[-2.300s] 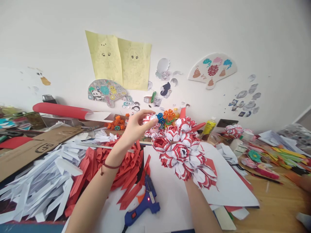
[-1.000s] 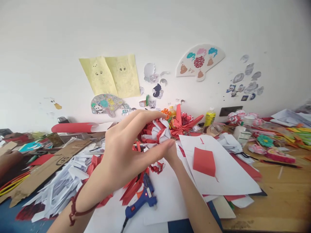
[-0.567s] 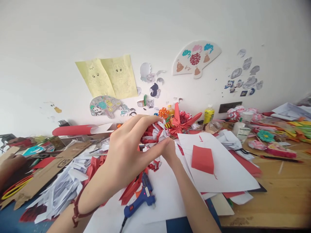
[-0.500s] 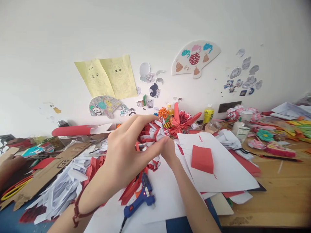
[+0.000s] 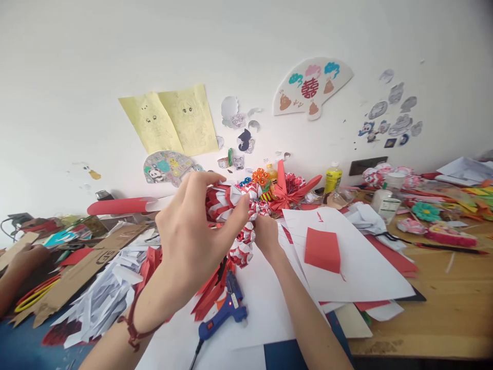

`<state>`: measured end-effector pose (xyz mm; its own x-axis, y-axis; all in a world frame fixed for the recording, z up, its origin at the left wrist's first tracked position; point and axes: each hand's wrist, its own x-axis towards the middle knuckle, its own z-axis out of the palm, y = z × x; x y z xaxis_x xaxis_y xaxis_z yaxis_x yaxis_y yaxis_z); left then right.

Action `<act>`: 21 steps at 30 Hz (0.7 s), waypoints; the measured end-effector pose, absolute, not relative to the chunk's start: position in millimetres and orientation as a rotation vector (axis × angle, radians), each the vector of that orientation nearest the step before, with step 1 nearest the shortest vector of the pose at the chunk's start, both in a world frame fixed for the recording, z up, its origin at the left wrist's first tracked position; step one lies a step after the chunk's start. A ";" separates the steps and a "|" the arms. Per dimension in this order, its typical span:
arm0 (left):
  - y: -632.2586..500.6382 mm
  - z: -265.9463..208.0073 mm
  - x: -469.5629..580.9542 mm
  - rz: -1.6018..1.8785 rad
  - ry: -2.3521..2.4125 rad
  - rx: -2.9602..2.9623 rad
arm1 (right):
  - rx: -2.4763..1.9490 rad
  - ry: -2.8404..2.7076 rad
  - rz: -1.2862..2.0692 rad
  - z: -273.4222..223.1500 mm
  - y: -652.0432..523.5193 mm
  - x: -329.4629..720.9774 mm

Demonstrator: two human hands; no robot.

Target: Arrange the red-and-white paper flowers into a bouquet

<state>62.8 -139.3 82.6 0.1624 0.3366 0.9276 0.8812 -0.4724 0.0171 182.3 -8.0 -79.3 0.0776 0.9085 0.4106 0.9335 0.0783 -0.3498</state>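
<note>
Hands: two; left hand pinches the top of one red-and-white paper flower ball, right hand closed on its underside.
Ball's place: lifted above the white sheets.
Glue gun: one, blue.
Yellow drawings: two.
Writing: red "囍" on the fan cutout.

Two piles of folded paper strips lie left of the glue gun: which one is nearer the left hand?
The red pile, right under the left hand; the white pile lies farther left.

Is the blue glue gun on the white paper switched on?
On: the blue glue gun shows a small red light on its body.
</note>
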 end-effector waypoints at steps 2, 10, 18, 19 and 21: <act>-140.1 83.0 66.5 -1.295 -1.103 -1.887 | -1.852 -1.793 -0.070 -80.1 -8.2 181.2; -134.5 71.3 74.5 -1.065 -1.068 -1.860 | -1.911 -1.645 -0.104 -86.6 -3.9 178.6; -158.9 85.6 58.5 -0.753 -1.257 -2.079 | -1.985 -1.585 -0.033 -79.6 -9.4 177.5; -160.4 84.6 57.7 -0.795 -1.265 -2.048 | -1.988 -1.581 -0.033 -78.8 -10.0 177.6; -161.0 79.8 57.9 -0.886 -1.272 -1.962 | -1.991 -1.571 -0.021 -77.7 -10.7 177.8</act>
